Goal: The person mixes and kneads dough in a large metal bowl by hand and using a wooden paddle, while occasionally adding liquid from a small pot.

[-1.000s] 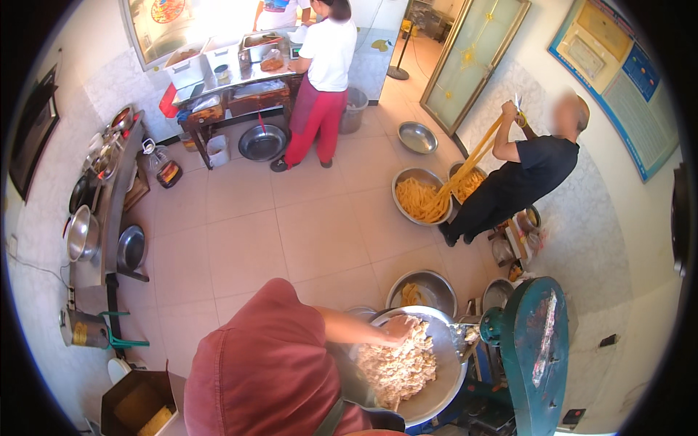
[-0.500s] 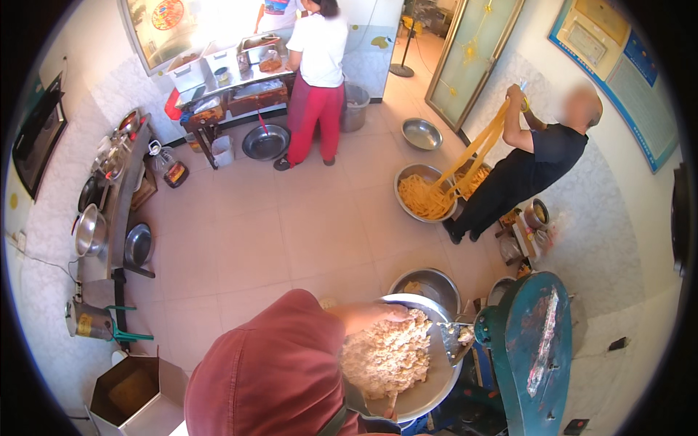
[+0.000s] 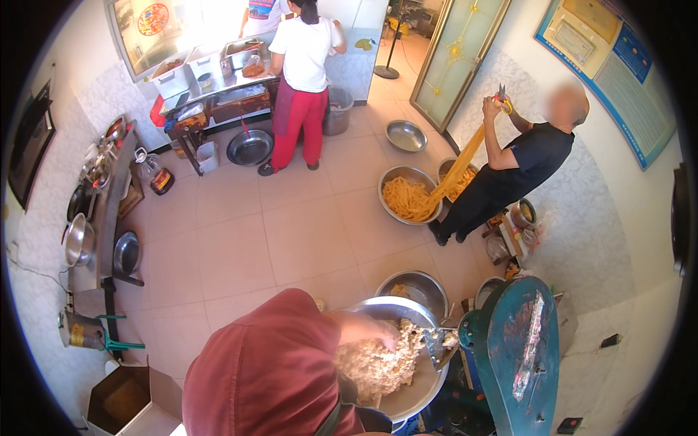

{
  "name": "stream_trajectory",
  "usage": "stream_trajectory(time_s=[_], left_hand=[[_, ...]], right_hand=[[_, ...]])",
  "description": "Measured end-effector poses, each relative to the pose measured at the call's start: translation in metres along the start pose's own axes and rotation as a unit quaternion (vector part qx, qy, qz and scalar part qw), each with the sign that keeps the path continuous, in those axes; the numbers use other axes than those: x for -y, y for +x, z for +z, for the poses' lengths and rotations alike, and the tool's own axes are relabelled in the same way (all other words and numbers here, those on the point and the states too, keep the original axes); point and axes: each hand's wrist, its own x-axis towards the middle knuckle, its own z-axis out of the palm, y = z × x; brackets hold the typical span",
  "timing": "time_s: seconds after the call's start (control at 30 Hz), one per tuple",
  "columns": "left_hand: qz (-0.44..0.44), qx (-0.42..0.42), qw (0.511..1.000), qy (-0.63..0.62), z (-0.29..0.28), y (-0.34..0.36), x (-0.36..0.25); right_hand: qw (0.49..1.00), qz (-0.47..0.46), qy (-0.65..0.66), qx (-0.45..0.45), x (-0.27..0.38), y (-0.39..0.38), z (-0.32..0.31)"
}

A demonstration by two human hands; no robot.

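Observation:
A large metal basin [image 3: 434,385] in front of me holds pale, crumbly dough [image 3: 378,367]. From the maroon sleeve, my left forearm reaches over its left rim. My left hand [image 3: 389,336] is down in the crumbs near the far side of the heap, its fingertips buried, so their grip is hidden. My right hand does not show clearly; the sleeve and the basin's near side cover that area. Beside the basin's right rim, a metal chute [image 3: 439,347] with dough bits on it joins a green machine [image 3: 520,349].
Beyond my basin stands another metal basin [image 3: 425,291]. A co-worker in black [image 3: 520,163] holds scissors [image 3: 502,98] and long yellow strips [image 3: 458,174] over a basin of strips [image 3: 408,200]. Another person [image 3: 302,58] stands at a counter. An open box [image 3: 163,396] lies lower left.
My left hand has gone lower into the dough, away from the far rim. The co-worker's strips are gathered closer together, and the scissors show more. The whole view has shifted slightly.

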Motion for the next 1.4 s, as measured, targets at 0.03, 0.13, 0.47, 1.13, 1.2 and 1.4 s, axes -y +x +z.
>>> stream_trajectory(time_s=[0.03, 0.13, 0.47, 1.13, 1.2, 1.4], left_hand=[[-0.009, 0.001, 0.999, 0.039, 0.001, -0.001, -0.005], [-0.043, -0.067, 0.992, 0.099, 0.042, 0.004, -0.015], [0.255, -0.225, 0.936, 0.086, 0.109, -0.008, -0.010], [-0.130, 0.074, 0.909, -0.388, 0.025, 0.105, 0.093], [-0.145, 0.091, 0.949, -0.264, -0.024, 0.063, 0.013], [0.006, 0.156, 0.971, -0.183, 0.016, 0.085, 0.044]], right_hand=[[1.000, -0.002, 0.006, 0.000, 0.002, 0.000, 0.003], [1.000, -0.009, 0.012, 0.011, 0.003, -0.003, 0.004], [0.999, 0.038, 0.024, 0.018, -0.043, -0.017, -0.003], [0.978, 0.050, 0.169, -0.116, 0.000, -0.016, 0.005], [0.968, 0.084, 0.221, -0.079, 0.003, -0.016, -0.006], [0.974, 0.038, 0.205, -0.092, -0.008, -0.022, -0.004]])
